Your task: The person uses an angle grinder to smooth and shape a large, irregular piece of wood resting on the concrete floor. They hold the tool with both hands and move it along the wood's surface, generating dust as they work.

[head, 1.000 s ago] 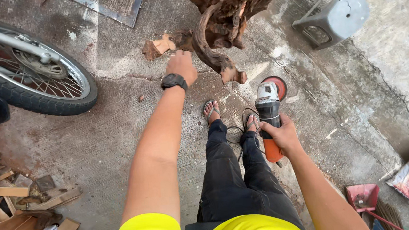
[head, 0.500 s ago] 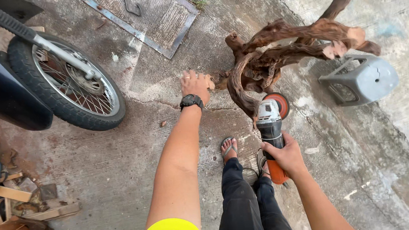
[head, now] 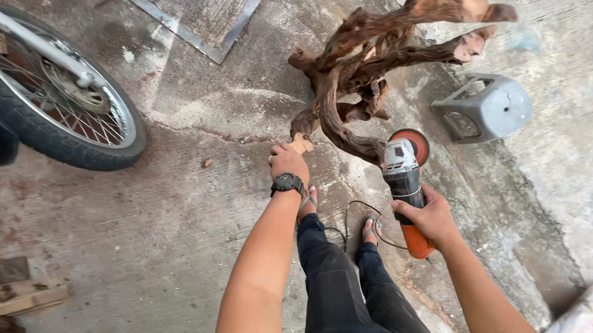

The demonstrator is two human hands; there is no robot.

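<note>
Hands on driftwood root (head: 372, 55), angle grinder (head: 405, 179)

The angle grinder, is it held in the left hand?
No, the right hand grips the angle grinder; the left hand rests on the root wood.

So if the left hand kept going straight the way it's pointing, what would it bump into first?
Probably the small wood piece at the fingertips of the left hand, then the twisted root, though depth is unclear.

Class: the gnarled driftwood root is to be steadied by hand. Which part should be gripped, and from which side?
Probably the low stub at the gnarled root's near base, from the left, where the left hand rests: away from the angle grinder disc on the right.
</note>
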